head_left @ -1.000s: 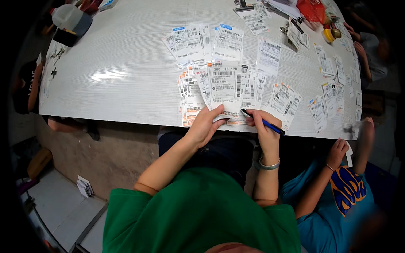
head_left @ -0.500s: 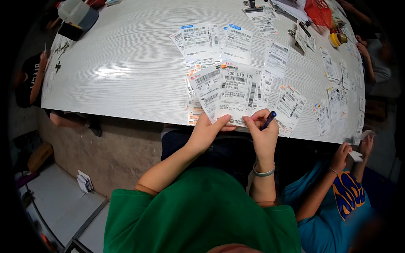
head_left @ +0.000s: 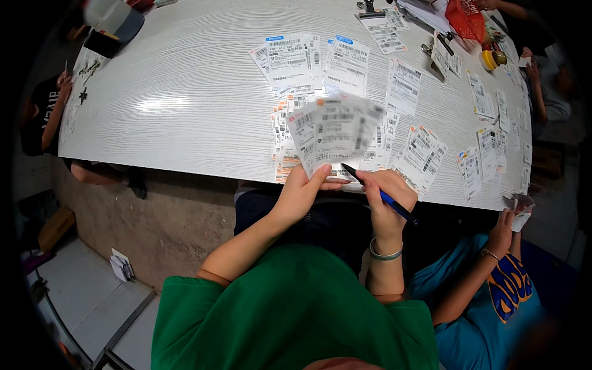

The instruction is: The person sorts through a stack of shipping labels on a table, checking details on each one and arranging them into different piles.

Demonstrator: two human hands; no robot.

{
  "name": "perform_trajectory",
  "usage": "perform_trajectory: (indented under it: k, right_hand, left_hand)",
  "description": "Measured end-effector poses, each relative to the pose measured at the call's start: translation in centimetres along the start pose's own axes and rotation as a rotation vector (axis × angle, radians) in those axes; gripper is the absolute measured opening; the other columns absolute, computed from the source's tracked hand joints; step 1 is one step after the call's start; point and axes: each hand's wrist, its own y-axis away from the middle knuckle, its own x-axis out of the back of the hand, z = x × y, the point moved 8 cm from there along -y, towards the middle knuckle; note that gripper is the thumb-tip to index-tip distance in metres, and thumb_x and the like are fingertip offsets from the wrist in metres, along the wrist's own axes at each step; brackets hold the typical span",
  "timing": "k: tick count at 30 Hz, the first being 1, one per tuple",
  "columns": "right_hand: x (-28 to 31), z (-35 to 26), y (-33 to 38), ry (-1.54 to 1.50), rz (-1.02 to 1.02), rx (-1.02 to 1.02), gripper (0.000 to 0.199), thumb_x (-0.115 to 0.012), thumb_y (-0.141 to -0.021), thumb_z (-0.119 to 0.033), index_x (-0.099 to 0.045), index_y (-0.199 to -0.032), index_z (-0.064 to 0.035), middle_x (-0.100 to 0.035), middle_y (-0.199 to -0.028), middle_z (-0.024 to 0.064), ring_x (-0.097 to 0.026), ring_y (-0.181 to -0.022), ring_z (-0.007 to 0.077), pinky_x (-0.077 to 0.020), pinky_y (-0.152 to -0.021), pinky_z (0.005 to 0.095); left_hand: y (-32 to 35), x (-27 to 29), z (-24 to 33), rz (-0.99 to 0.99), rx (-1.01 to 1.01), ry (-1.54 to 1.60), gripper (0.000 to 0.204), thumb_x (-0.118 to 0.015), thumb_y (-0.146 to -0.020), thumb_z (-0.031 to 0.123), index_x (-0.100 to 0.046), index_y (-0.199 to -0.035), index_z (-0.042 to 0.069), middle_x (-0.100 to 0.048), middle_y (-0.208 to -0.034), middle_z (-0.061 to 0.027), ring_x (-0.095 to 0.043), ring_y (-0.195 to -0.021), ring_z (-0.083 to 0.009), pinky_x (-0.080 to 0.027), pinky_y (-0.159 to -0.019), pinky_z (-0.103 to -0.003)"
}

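Over the table's near edge, my left hand (head_left: 296,196) pinches a few fanned-out shipping labels (head_left: 336,132) by their lower edge, thumb on top. The upper part of these white printed slips is blurred by motion. Just to the right, my right hand (head_left: 392,190) is closed around a blue pen (head_left: 398,208) with a black tip. The tip points up and left, close to the lower edge of the held labels; whether it touches them I cannot tell. Below and behind the held slips lie more orange-marked labels (head_left: 280,132).
On the white table (head_left: 179,74), label piles (head_left: 290,65) lie beyond my hands, and more (head_left: 422,157) to the right. Clipboards (head_left: 370,15), a red basket (head_left: 464,21) and a yellow-lidded jar (head_left: 489,60) stand far right. A jug (head_left: 111,18) is far left. A co-worker in blue (head_left: 475,308) sits close on my right.
My right hand has let go of the labels' lower edge and swung the pen round, tip now toward them. The held labels have shifted and blurred. The co-worker's hands at right have moved slightly.
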Motion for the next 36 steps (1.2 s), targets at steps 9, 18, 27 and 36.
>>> perform_trajectory:
  k: [9, 18, 27, 36]
  right_hand:
    - [3.8, -0.4, 0.1, -0.021, 0.326, 0.127, 0.013, -0.054, -0.080, -0.004, -0.063, -0.072, 0.0012, -0.057, -0.070, 0.0056, -0.054, -0.062, 0.0150, -0.0411, -0.059, 0.0230]
    - [-0.1, 5.1, 2.7, -0.065, 0.022, -0.406, 0.013, -0.065, -0.076, -0.005, -0.054, -0.071, 0.0003, -0.043, -0.052, -0.0012, -0.037, -0.047, 0.0053, -0.0289, -0.045, 0.0198]
    - [3.9, 7.7, 4.5, -0.316, 0.060, -0.609, 0.022, -0.053, -0.087, -0.012, -0.056, -0.070, 0.0016, -0.047, -0.053, 0.0000, -0.038, -0.039, 0.0035, -0.0247, -0.037, 0.0187]
    - [11.8, 11.9, 4.2, 0.795, 0.261, -0.609, 0.029, -0.071, -0.071, -0.022, -0.052, -0.074, -0.0009, -0.054, -0.059, 0.0069, -0.052, -0.052, 0.0188, -0.0418, -0.053, 0.0318]
  left_hand:
    - [0.3, 0.2, 0.6, 0.016, 0.026, 0.058, 0.031, -0.046, -0.090, 0.009, -0.042, -0.115, -0.010, -0.055, -0.108, -0.0157, -0.059, -0.092, -0.0205, -0.053, -0.077, -0.029]
    - [0.1, -0.8, -0.9, 0.073, -0.007, 0.078, 0.030, -0.055, -0.085, 0.007, -0.047, -0.111, -0.004, -0.056, -0.106, -0.0104, -0.057, -0.093, -0.0162, -0.052, -0.076, -0.028]
    - [-0.4, -3.5, -1.2, -0.058, 0.060, 0.156, 0.032, -0.048, -0.090, 0.013, -0.043, -0.116, -0.005, -0.053, -0.111, -0.0126, -0.056, -0.097, -0.0186, -0.052, -0.080, -0.030]
    - [-0.8, -4.5, -1.3, -0.090, 0.095, 0.070, 0.035, -0.047, -0.090, 0.011, -0.039, -0.119, -0.006, -0.052, -0.112, -0.0146, -0.056, -0.097, -0.0198, -0.052, -0.080, -0.030]
